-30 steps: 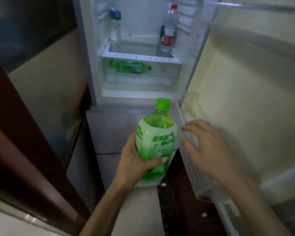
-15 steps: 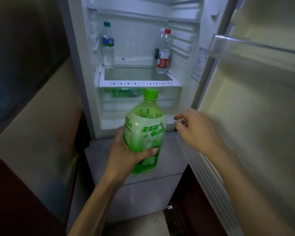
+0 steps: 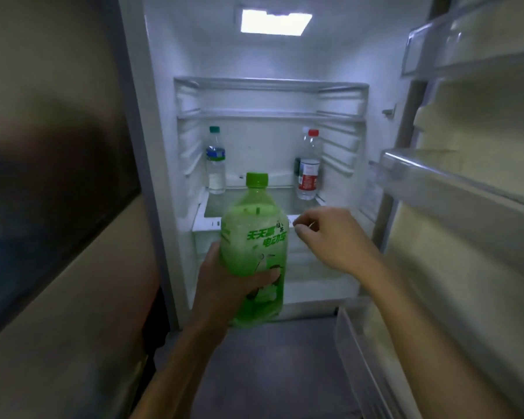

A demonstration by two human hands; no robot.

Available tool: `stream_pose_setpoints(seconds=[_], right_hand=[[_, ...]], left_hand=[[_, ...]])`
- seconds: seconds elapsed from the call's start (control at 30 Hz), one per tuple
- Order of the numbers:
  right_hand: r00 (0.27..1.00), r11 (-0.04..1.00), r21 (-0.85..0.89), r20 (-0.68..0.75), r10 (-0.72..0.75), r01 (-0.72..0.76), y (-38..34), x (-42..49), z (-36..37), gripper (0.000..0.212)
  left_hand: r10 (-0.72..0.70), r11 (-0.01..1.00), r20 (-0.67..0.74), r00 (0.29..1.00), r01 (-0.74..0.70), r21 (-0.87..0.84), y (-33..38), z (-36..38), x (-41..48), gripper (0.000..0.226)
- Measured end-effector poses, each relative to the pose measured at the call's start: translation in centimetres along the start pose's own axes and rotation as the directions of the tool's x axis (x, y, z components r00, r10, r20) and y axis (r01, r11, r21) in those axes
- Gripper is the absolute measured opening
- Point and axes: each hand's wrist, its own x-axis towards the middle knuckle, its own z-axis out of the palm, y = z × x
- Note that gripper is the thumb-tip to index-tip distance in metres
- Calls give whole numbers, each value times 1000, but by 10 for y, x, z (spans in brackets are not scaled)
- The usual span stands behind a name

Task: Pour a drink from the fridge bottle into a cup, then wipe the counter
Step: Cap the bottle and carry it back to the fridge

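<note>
Bottle (image 3: 254, 252): translucent green plastic with a green screw cap (image 3: 257, 179) in place. The label is green with white characters, and a pale picture is printed lower down. The bottle stands upright in the air in front of the open fridge (image 3: 164, 116), at the level of its lower shelf.

Left hand (image 3: 224, 279): grips the lower half of the bottle from the left. The thumb (image 3: 270, 275) lies across the front and the fingers are wrapped behind, out of view.

Right hand (image 3: 330, 237): just right of the bottle at label height, apart from it. Its fingers are loosely curled toward the bottle and hold nothing.

Fridge interior: the lamp (image 3: 274, 21) at the top is lit. Two clear bottles stand upright on a shelf, well apart: a teal-capped one (image 3: 215, 161) at left and a red-capped one (image 3: 309, 164) at right.

Door (image 3: 466, 267): swung open at right, with clear bins (image 3: 421, 173).
</note>
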Motion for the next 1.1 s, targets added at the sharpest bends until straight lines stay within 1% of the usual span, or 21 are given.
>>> stream_pose_setpoints(seconds=[0.13,0.23,0.37,0.5,0.67,0.8,0.97,1.1], right_hand=[[995,969,233,-83,-59,77,-1,19,-7,19],[992,947,307,-106,-63,93,1,30,-6,18],[986,932,334,-136,-98,139,14,50,-4,18],[981,929,349,-181,-64,125,26,72,4,20],[973,928,352,-226,-42,121,35,101,14,18],[970,939,325,-242,-32,112,43,126,23,17],[962,935,332,-269,-35,127,51,146,42,18],[954,919,365,-297,-35,147,56,161,52,14]], left_hand=[[86,996,-16,996,-85,36,22,7,30,71],[112,993,-1,994,-111,31,32,12,51,62],[131,991,20,991,-131,3,32,22,81,64],[170,985,80,982,-170,-11,29,30,115,61],[200,979,115,973,-194,-60,24,37,155,62],[217,975,145,965,-208,-73,17,41,183,68],[189,977,143,971,-172,-122,4,43,205,69],[165,980,111,980,-150,-130,-6,46,215,74]])
